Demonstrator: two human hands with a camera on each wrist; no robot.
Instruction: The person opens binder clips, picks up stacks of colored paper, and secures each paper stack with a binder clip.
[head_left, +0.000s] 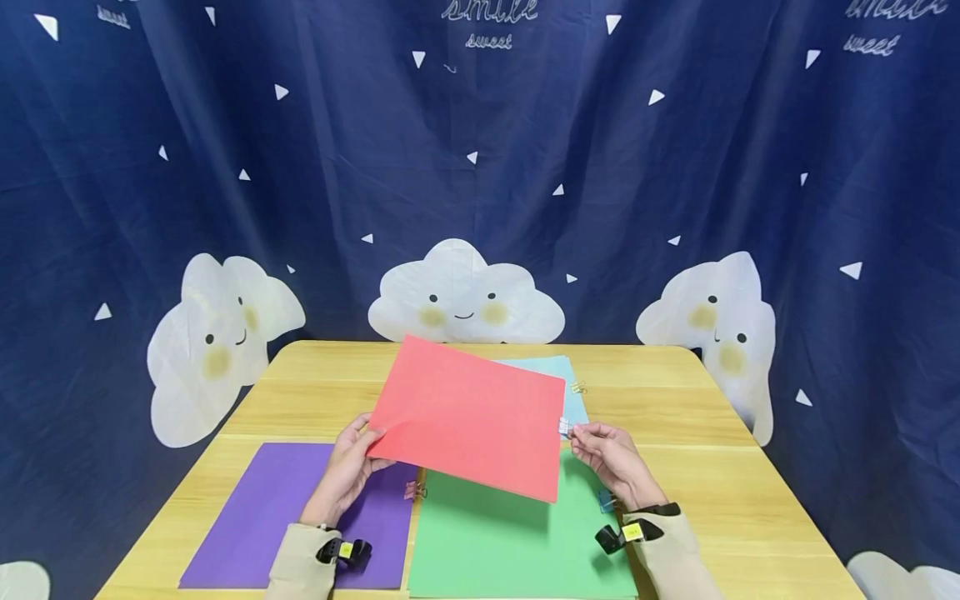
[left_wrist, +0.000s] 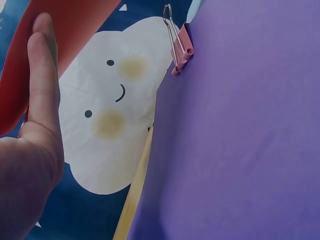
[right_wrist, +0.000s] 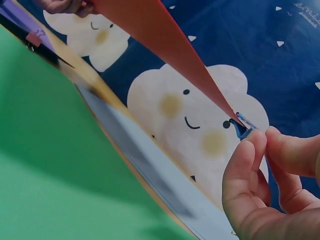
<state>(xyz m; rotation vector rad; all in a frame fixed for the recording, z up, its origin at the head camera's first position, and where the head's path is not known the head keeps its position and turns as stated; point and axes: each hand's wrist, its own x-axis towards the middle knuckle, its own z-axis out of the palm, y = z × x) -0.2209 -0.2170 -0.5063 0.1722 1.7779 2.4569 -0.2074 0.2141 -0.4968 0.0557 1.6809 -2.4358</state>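
Tilted above the table is a red sheet stack [head_left: 472,417], its left edge pinched by my left hand [head_left: 349,468] with the thumb on top and fingers underneath. At the stack's right edge sits a blue binder clip [right_wrist: 243,131], which my right hand [head_left: 613,463] pinches between thumb and fingertips. Below the red paper lies green paper [head_left: 517,554], with another blue binder clip [head_left: 607,500] on its right edge. Purple paper [head_left: 240,517] lies under my left forearm, and a pink binder clip [left_wrist: 182,49] grips its right edge.
Light blue paper [head_left: 558,367] lies farther back, partly covered by the red stack, with a yellow binder clip [head_left: 577,387] on its right edge. The wooden table [head_left: 690,400] ends at a dark blue curtain [head_left: 480,200] printed with clouds.
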